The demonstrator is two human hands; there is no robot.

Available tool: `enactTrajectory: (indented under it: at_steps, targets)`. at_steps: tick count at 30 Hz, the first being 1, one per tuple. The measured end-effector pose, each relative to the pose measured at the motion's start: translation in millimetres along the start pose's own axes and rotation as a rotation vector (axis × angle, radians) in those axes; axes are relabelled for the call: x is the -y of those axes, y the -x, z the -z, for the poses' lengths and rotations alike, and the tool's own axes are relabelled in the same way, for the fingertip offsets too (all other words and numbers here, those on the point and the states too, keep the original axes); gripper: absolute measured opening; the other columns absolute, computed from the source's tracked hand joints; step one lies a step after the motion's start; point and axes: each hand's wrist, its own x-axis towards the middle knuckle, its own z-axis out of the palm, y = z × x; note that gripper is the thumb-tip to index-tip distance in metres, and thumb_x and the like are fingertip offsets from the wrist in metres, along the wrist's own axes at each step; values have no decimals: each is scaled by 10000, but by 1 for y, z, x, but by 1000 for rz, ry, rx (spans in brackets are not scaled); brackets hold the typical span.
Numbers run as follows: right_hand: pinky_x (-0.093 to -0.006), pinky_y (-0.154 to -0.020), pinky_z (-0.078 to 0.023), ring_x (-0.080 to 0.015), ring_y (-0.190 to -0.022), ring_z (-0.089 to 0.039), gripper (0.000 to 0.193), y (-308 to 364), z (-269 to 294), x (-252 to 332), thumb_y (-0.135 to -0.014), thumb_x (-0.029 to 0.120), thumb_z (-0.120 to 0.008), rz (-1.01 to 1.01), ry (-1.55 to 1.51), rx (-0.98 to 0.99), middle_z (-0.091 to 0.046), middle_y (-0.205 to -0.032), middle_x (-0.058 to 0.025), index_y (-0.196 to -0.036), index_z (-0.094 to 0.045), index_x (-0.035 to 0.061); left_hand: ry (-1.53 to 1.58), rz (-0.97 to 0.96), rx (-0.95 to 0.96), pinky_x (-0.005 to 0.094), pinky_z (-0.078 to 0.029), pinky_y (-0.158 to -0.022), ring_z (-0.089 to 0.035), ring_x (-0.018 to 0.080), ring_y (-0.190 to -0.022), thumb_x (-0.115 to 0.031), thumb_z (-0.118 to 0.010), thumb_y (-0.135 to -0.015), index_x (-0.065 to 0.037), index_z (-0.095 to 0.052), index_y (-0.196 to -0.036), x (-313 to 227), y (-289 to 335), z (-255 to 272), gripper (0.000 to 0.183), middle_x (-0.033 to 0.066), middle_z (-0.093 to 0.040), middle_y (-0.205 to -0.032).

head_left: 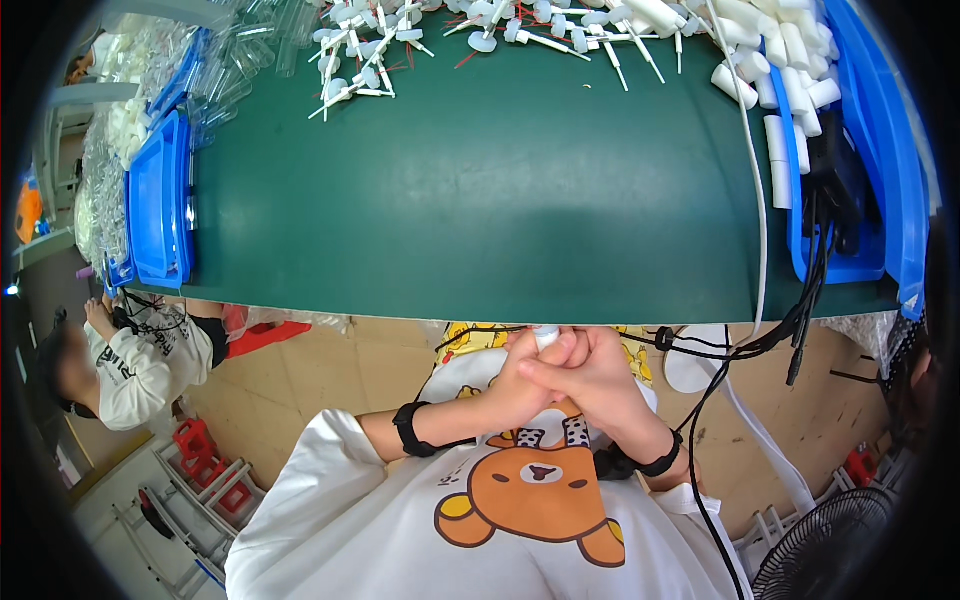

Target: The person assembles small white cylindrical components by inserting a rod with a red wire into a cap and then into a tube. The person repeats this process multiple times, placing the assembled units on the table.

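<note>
Just in front of the table's near edge, both my hands are pressed together around a small white cylindrical piece [546,336]. Only its top end shows, and the rest is hidden inside the fingers. My left hand [518,380] is closed around it from the left. From the other side my right hand [600,380] wraps over, its thumb lying across the left hand. White sticks with round pads and thin red wires [365,60] lie in a loose pile at the table's far side.
The green table [450,200] carries white cylinders [790,60] piled at the far right beside blue trays [885,150]. A white cable [762,220] and black cables [815,290] hang over the right side. Blue bins [160,200] and clear tubes [230,85] stand left. Another person [140,360] sits at left.
</note>
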Motion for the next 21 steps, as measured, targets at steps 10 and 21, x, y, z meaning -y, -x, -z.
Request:
enactTrajectory:
  at_steps: [10, 21]
  targets:
    - [-270, -710, -517, -157, -855, -611, 360, 0, 3, 9, -701, -29, -740, 134, -93, 7, -620, -951, -100, -1015, -564, -12, 204, -6, 5, 216, -298, -460, -355, 63, -512, -201, -424, -997, -106, -399, -830, -7, -2, -14, 194, -18, -406, -664]
    - [-229, -532, -464, -165, -829, -620, 408, -4, 22, 18, -706, 10, -742, -74, -27, 142, -642, -1002, -171, -1072, -567, -21, 206, -48, -123, 234, -341, -480, -417, 89, -569, -181, -427, -983, -87, -425, -880, -3, 0, -25, 140, 7, -434, -730]
